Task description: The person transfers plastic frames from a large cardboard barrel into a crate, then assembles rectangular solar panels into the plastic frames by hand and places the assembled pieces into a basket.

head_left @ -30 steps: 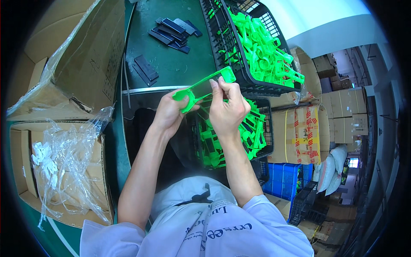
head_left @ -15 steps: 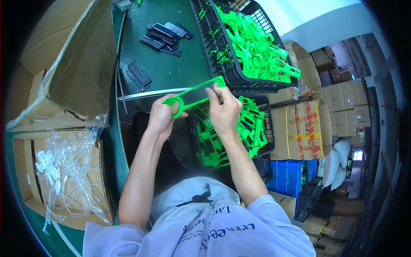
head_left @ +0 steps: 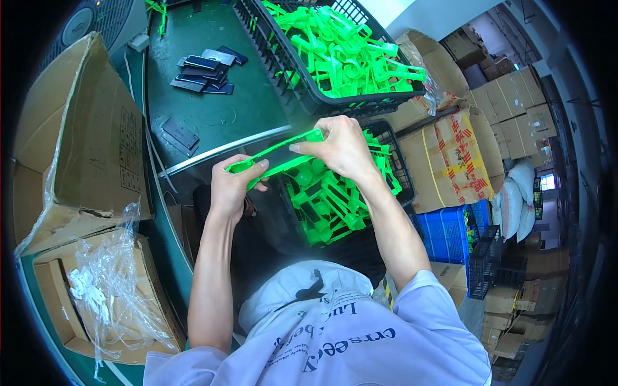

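Note:
Between my two hands I hold a long bright green plastic housing (head_left: pixel 312 136) with a dark flat rectangular plate (head_left: pixel 278 156) lying in its recess. My left hand (head_left: pixel 228 186) is closed round its left end, the thumb pressing on the top. My right hand (head_left: pixel 346 149) grips the far right end, its thumb laid on the dark plate. Just below and behind the housing is a black crate (head_left: pixel 404 186) of similar green parts, several with dark plates in them. On the green table (head_left: pixel 248 103) lie a pile of dark plates (head_left: pixel 203 72) and a separate couple of plates (head_left: pixel 180 136).
A larger black crate (head_left: pixel 273 71) heaped with green handled parts (head_left: pixel 347 55) stands on the table's right. At left are an open cardboard box (head_left: pixel 90 141) and another (head_left: pixel 145 276) with clear plastic film. Cartons (head_left: pixel 460 154) and a blue crate (head_left: pixel 444 235) stand at right.
My left thumb has come onto the top of the housing. My right hand has turned, and its thumb now reaches further in over the dark plate. The whole view has shifted.

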Motion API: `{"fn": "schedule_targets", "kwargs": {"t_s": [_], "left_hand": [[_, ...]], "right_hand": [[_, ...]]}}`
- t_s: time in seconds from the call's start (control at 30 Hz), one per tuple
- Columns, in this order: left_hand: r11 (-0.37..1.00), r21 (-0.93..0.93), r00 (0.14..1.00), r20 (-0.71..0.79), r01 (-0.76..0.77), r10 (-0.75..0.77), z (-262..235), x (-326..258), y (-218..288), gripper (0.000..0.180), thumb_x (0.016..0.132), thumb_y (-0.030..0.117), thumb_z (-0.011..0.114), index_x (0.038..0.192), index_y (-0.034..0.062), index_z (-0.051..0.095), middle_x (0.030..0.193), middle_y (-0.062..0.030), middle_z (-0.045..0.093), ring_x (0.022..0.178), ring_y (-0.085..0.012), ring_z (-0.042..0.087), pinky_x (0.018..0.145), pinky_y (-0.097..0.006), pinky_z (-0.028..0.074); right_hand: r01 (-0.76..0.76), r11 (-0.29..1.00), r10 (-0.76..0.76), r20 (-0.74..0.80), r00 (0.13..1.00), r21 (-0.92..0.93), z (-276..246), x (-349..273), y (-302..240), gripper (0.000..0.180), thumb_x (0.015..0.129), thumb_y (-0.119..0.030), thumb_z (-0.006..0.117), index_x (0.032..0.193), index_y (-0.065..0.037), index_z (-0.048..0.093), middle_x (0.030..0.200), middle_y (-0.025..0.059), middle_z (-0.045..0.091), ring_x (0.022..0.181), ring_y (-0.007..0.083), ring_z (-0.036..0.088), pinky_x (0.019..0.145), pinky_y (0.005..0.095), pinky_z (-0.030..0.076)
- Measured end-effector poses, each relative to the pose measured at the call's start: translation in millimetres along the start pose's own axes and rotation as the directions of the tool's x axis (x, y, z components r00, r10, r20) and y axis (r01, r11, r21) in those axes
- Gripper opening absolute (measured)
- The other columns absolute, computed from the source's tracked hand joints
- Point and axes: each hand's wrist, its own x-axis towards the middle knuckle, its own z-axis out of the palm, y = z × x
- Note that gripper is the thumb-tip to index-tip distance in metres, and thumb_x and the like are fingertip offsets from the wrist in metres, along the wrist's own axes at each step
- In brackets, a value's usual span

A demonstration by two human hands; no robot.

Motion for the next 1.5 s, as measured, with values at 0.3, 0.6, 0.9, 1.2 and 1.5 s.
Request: {"fn": "schedule_targets", "kwargs": {"t_s": [0.3, 0.6, 0.9, 1.2, 1.5], "left_hand": [[1.000, -0.022, 0.995, -0.098, -0.014, 0.012, 11, -4, -2, 0.012, 0.081, 0.006, 0.074, 0.082, -0.0030, 0.066, 0.070, -0.0078, 0.064, 0.059, -0.0124, 0.062, 0.046, -0.022, 0.045], [0.876, 0.483, 0.903, 0.369, 0.017, -0.221, 11, -9, -11, 0.114, 0.072, 0.033, 0.084, 0.154, 0.0093, 0.009, 0.152, -0.0251, 0.027, 0.139, -0.0372, 0.032, 0.109, -0.045, 0.036], [0.812, 0.584, 0.971, 0.188, 0.011, -0.148, 11, 3, -22, 0.084, 0.086, 0.035, 0.072, 0.148, -0.0002, 0.028, 0.140, -0.0246, 0.046, 0.128, -0.0309, 0.048, 0.104, -0.040, 0.041], [0.979, 0.192, 0.991, 0.127, -0.067, 0.043, 3, 9, -7, 0.063, 0.094, 0.029, 0.062, 0.144, 0.0003, 0.037, 0.132, -0.0200, 0.055, 0.112, -0.0243, 0.060, 0.091, -0.036, 0.051], [0.892, -0.383, 0.970, -0.126, -0.240, 0.207, -9, 12, -3, 0.030, 0.101, 0.022, 0.050, 0.115, -0.0036, 0.056, 0.097, -0.0143, 0.066, 0.079, -0.0239, 0.069, 0.066, -0.032, 0.059]], "right_hand": [[0.122, 0.746, -0.127, -0.039, 0.991, 0.655, 25, -17, 2, 0.039, 0.084, -0.024, 0.071, 0.111, -0.003, 0.052, 0.060, 0.0099, 0.054, 0.068, 0.0159, 0.062, 0.054, 0.0375, 0.048], [-0.200, 0.933, 0.030, -0.490, 0.871, -0.299, -79, 6, 10, 0.049, 0.088, -0.051, 0.057, 0.077, -0.005, 0.068, 0.068, 0.0182, 0.066, 0.070, 0.0368, 0.067, 0.068, 0.0461, 0.052], [-0.126, 0.817, 0.193, 0.060, 0.979, -0.562, -31, 163, 65, 0.039, 0.079, -0.028, 0.063, 0.109, -0.003, 0.068, 0.114, 0.0198, 0.066, 0.107, 0.0351, 0.064, 0.090, 0.0445, 0.051], [0.055, 0.889, 0.189, -0.472, 0.861, 0.455, -35, 131, 38, 0.013, 0.079, -0.007, 0.064, 0.088, -0.002, 0.071, 0.069, 0.0090, 0.065, 0.064, 0.0107, 0.060, 0.057, 0.0284, 0.045], [0.201, 0.943, -0.223, -0.056, 0.973, -0.264, 83, 61, -82, 0.020, 0.077, -0.017, 0.062, 0.085, 0.000, 0.068, 0.076, 0.0199, 0.068, 0.074, 0.0380, 0.068, 0.070, 0.0465, 0.054]]}}
